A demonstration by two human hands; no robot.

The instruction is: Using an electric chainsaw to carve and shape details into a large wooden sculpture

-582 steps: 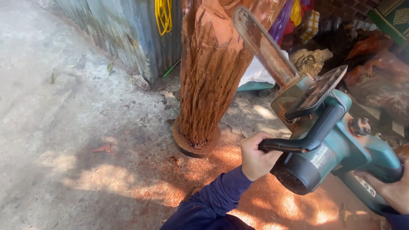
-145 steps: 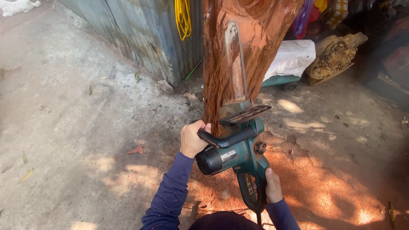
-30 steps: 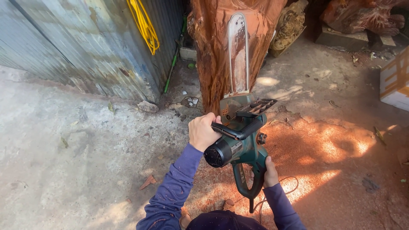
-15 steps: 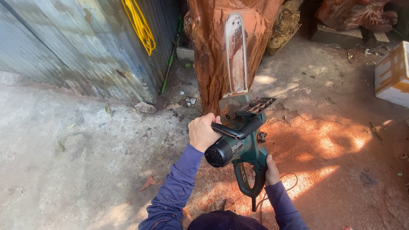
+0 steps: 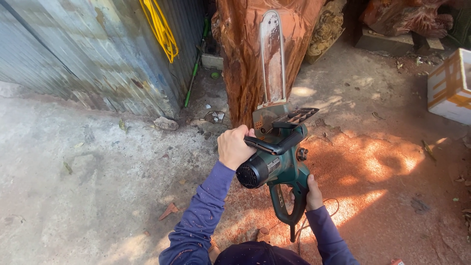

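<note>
A green electric chainsaw (image 5: 274, 164) points away from me, its guide bar (image 5: 272, 59) held upright against a tall reddish-brown wood trunk (image 5: 245, 54). My left hand (image 5: 234, 146) is wrapped around the black front handle of the saw. Lower down, my right hand (image 5: 313, 192) grips the rear handle. Both arms wear dark blue sleeves. Red sawdust (image 5: 363, 162) covers the ground around the trunk's base.
A corrugated metal wall (image 5: 88, 59) with a yellow cord (image 5: 159, 29) hanging on it stands at the left. A green-handled tool (image 5: 192, 81) leans by the wall. A white box (image 5: 449, 86) sits at the right edge, more wood pieces (image 5: 407, 17) behind. Concrete ground (image 5: 73, 196) lies at the left.
Over the last second the view has shifted slightly. The saw bar stays against the trunk and both hands keep their grip. Much earlier the saw was held tilted to the trunk's right.
</note>
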